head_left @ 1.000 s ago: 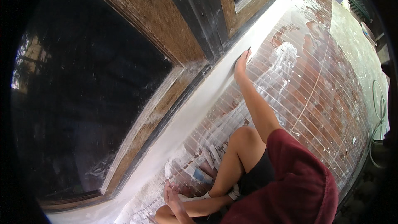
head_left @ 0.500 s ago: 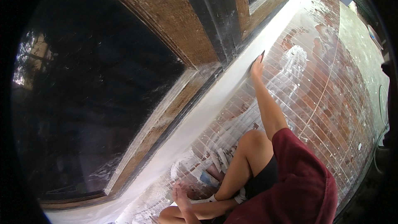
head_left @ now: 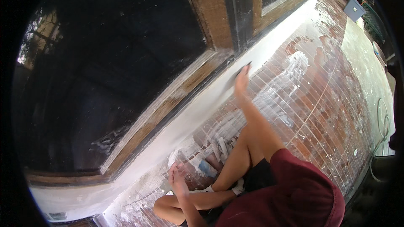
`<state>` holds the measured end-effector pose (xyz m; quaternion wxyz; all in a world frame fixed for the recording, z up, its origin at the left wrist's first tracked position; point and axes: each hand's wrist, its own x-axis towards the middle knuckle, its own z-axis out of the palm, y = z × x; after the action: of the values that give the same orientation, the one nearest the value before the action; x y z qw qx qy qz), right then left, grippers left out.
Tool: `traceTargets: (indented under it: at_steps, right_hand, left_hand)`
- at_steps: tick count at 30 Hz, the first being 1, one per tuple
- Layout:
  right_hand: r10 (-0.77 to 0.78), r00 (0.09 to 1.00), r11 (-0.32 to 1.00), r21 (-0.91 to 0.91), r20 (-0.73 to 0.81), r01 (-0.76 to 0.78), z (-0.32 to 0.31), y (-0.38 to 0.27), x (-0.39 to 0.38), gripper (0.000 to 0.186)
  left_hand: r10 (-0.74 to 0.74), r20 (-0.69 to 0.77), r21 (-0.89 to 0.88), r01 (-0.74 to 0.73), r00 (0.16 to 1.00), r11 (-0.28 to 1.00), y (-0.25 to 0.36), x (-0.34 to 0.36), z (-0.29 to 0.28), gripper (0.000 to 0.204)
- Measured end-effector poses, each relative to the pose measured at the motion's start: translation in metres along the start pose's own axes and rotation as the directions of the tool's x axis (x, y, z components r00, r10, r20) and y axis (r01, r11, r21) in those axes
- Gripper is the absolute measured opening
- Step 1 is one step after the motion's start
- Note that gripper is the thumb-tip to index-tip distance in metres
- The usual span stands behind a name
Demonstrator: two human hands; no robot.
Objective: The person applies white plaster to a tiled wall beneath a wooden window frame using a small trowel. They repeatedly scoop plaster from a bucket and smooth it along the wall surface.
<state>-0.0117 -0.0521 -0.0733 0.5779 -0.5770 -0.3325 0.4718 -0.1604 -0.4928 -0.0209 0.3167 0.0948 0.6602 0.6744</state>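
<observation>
1. A brown tiled floor [head_left: 320,113], smeared and spotted with white, runs from near to far along the right.
2. On the left is a large dark window [head_left: 105,80] in a worn wooden frame [head_left: 168,107]; a low white wall [head_left: 198,113] runs beneath it, slanting from near left to far right.
3. A person in a dark red shirt [head_left: 286,197] sits on the floor facing the wall, legs [head_left: 235,159] bent.
4. The right hand [head_left: 242,80] reaches forward, fingers nearly straight, holding a thin dark pad [head_left: 249,63] against the wall. The hand hides most of the pad; one dark tip shows beyond the fingers.
5. The left hand [head_left: 178,179] is nearer, half open with fingers loosely bent, beside the wall. It appears to hold nothing; whether it touches anything, I cannot tell.
6. Between that hand and the legs lies a blue piece [head_left: 207,168] among pale scraps.
7. Far right stands a grey-blue bin [head_left: 354,8].
</observation>
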Motion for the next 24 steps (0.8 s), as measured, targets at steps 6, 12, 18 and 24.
traceTargets:
  at_steps: [6, 12, 18, 24]
  right_hand:
    - [-0.110, 0.991, 0.979, 0.162, -0.080, 0.122, 0.034, -0.028, -0.033, 0.068]
    - [-0.050, 0.998, 0.957, 0.287, 0.043, 0.035, 0.036, -0.020, -0.064, 0.069]
    - [-0.170, 0.979, 0.965, 0.181, -0.111, 0.188, 0.034, -0.067, -0.005, 0.066]
    - [-0.300, 0.839, 0.951, 0.069, 0.455, 0.302, 0.023, -0.020, -0.246, 0.062]
  left_hand:
    - [0.168, -0.176, 0.042, -0.163, 0.970, 0.986, 0.029, -0.020, -0.043, 0.034]
    - [0.200, -0.106, -0.077, -0.209, 0.974, 0.975, 0.035, -0.012, -0.037, 0.035]
    - [0.239, -0.286, 0.041, -0.237, 0.928, 0.971, 0.065, -0.021, -0.065, 0.034]
    - [0.165, -0.098, -0.026, -0.169, 0.981, 0.985, 0.049, 0.031, 0.032, 0.040]
